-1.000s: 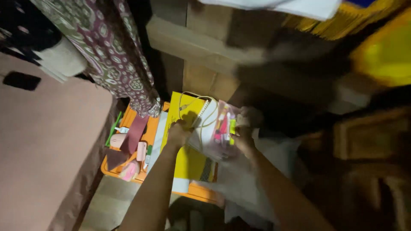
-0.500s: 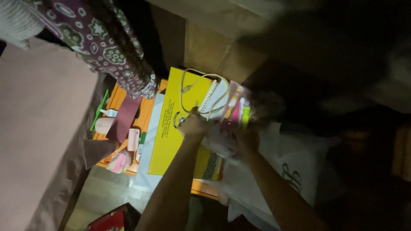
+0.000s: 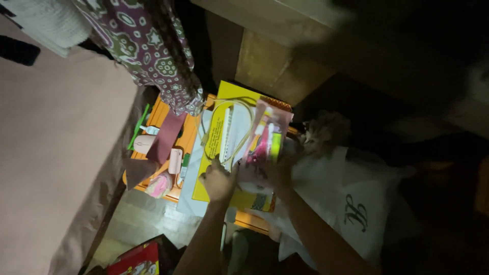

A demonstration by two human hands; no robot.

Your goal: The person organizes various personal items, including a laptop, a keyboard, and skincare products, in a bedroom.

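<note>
From my remote seat: both hands work over the orange tray, my left hand closed on the lower edge of the yellow folder lying across it. My right hand pinches a clear pouch of bright pens, lifted just above the folder. I judge the sorting mid-way: the pouch is not yet set down, the small pink items at the tray's left end untouched

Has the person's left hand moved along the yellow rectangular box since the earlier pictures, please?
Yes. The left hand has slid from the yellow rectangular box's far end, beside the white cable, to its near end, toward the person.
</note>
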